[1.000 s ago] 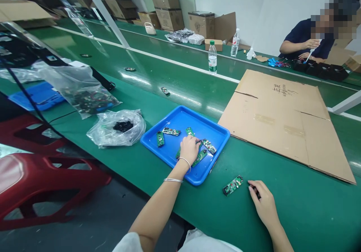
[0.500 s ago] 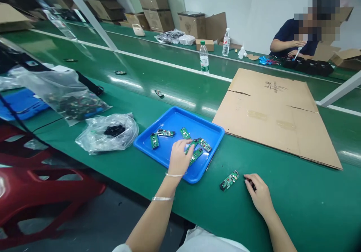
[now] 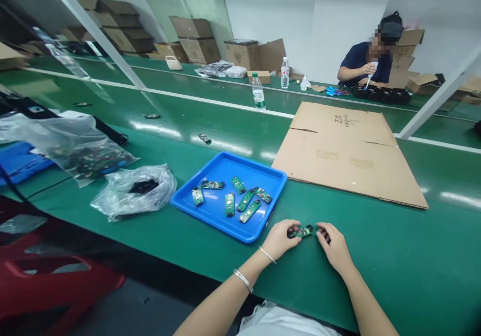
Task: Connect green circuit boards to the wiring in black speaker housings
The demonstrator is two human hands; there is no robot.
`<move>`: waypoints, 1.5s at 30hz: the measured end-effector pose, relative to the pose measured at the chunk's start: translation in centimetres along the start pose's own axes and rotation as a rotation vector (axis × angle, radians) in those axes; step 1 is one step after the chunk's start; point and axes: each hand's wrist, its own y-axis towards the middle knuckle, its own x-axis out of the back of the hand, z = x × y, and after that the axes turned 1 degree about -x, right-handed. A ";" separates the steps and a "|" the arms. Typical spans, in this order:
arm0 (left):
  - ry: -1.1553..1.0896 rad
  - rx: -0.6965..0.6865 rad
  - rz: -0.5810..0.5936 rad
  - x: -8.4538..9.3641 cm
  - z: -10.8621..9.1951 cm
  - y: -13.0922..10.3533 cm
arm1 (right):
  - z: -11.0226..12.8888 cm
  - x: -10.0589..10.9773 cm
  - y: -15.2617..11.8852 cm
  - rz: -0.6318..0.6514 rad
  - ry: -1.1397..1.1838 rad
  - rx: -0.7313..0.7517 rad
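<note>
My left hand (image 3: 282, 239), a bracelet at its wrist, is closed on the left end of a green circuit board (image 3: 305, 231) just above or on the table; I cannot tell which. Close to the board's right end is my right hand (image 3: 336, 248), fingers curled around a small black part (image 3: 326, 236) that is mostly hidden. To the left of both hands, a blue tray (image 3: 210, 220) carries several more green circuit boards (image 3: 230, 204), lying flat at different angles.
A flat cardboard sheet (image 3: 338, 155) lies beyond my hands. Clear plastic bags (image 3: 158, 195) sit left of the tray. More boards (image 3: 205, 139) and a water bottle (image 3: 258, 93) stand farther back. Across the bench a person (image 3: 363, 65) works with a white tool. A red stool (image 3: 56, 286) is lower left.
My left hand has left the tray and moved right to the board on the table, taking hold of it. One more board now shows in the tray. The right hand stays beside the board.
</note>
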 end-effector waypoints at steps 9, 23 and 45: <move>-0.587 0.188 0.274 -3.4 -0.6 5.6 | -1.9 0.8 1.9 -0.187 0.399 -0.147; -0.686 0.204 0.340 -3.2 -0.1 5.0 | -1.5 1.0 1.4 -0.220 0.317 -0.032; -0.013 0.132 0.335 -3.5 -0.8 1.7 | -3.8 -0.5 0.9 -0.016 -0.233 0.429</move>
